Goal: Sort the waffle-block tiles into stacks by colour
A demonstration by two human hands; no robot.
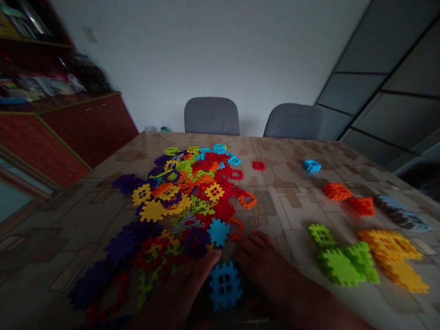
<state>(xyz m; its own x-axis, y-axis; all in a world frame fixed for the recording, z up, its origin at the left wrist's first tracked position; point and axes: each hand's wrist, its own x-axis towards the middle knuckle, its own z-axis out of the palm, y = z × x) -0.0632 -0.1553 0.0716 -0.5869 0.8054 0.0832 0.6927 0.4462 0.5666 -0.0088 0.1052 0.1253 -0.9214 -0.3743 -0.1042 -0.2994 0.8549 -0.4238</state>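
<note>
A blue toothed plastic tile with a window grid lies at the near table edge between my two hands. My left hand is on its left, thumb stretched out along the tile's upper left corner; its other fingers are lost in shadow. On the right, my right hand rests low over the table with its fingers extended, close to the tile's upper right corner. I cannot tell whether either hand touches it. A light blue solid tile lies just beyond my fingertips, beside an orange frame tile.
A mixed heap of toothed tiles, including a yellow one, spreads across the left and middle. On the right stand groups of green tiles, yellow tiles, orange tiles and light blue tiles. Two grey chairs stand behind the table.
</note>
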